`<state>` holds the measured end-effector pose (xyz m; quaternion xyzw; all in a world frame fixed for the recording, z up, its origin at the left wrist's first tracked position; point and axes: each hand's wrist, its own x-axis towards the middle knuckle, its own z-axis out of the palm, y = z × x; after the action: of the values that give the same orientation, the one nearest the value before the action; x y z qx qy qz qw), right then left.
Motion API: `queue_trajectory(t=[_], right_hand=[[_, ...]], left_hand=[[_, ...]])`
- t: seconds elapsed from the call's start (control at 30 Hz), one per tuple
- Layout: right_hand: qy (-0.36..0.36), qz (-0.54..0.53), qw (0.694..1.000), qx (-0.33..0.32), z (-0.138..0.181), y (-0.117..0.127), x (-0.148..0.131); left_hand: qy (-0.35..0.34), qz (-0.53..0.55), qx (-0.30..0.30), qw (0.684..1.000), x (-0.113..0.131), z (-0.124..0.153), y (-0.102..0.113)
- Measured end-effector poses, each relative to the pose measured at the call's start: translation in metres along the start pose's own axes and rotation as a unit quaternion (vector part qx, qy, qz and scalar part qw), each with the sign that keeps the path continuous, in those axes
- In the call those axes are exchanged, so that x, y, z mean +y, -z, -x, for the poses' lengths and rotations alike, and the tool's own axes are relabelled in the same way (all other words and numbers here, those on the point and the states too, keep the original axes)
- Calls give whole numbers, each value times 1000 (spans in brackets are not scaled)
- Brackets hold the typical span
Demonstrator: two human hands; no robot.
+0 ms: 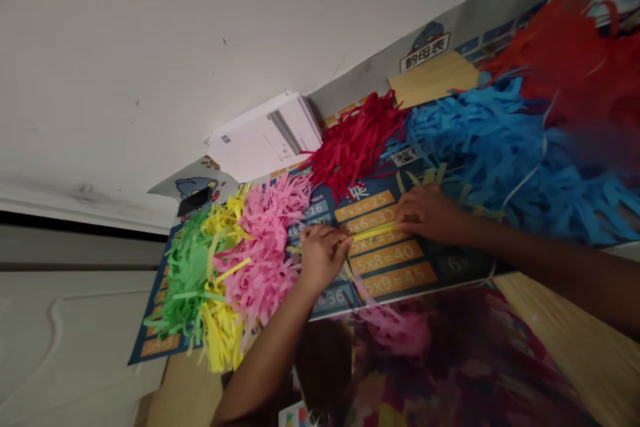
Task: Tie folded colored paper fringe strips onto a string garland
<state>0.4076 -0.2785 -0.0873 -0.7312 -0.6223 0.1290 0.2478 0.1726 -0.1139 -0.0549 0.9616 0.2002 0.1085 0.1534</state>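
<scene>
Between my two hands a yellow paper strip [374, 232] is stretched over a blue mat printed with sums. At its left end, my left hand [323, 255] grips it with the fingers pinched together. My right hand [424, 215] is closed on the other end, and some yellow strip ends stick out beyond the fingers. Just left of my left hand lies a heap of pink paper strips [267, 247]. Dark red strips [355, 140] are piled behind my hands, and blue strips [500, 147] spread out to the right of my right hand.
Green strips [187, 273] and yellow strips [223, 340] lie at the mat's left end. A white box [267, 137] leans by the wall, near a tan paper piece [435, 79]. Bright red strips [565, 60] fill the far right. Loose pink strips [397, 328] hang at the front edge.
</scene>
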Motion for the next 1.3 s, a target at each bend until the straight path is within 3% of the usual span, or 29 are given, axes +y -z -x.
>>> queue_trajectory(t=[0.17, 0.3, 0.5, 0.57, 0.67, 0.77, 0.9, 1.03, 1.17, 1.3], right_hand=[[-68, 24, 996, -46, -9, 5, -12], [-79, 48, 993, -73, -16, 9, -15], [-68, 68, 994, -44, -15, 5, -11], [-1, 101, 995, -11, -11, 6, -15], [167, 165, 972, 23, -7, 9, -25], [251, 229, 940, 11, -8, 11, -35], [242, 252, 937, -4, -18, 10, -37], [195, 238, 951, 20, -24, 7, -41], [213, 247, 944, 45, -17, -2, -46], [193, 247, 947, 63, -5, -6, -29]], left_hand=[[17, -6, -2, 1000, 2, -6, -5], [17, -17, -14, 1000, 1, -8, -6], [19, -22, -19, 999, -1, -8, -7], [-38, -48, -4, 998, 1, -5, -6], [-166, -125, -1, 978, 8, -2, -3], [-214, -180, -18, 960, 19, -4, 1], [-200, -199, -40, 959, 29, -14, 3], [-194, -180, -9, 964, 28, -18, -1], [-157, -155, 28, 975, 22, -12, -7], [-100, -102, 31, 989, 14, -4, -11]])
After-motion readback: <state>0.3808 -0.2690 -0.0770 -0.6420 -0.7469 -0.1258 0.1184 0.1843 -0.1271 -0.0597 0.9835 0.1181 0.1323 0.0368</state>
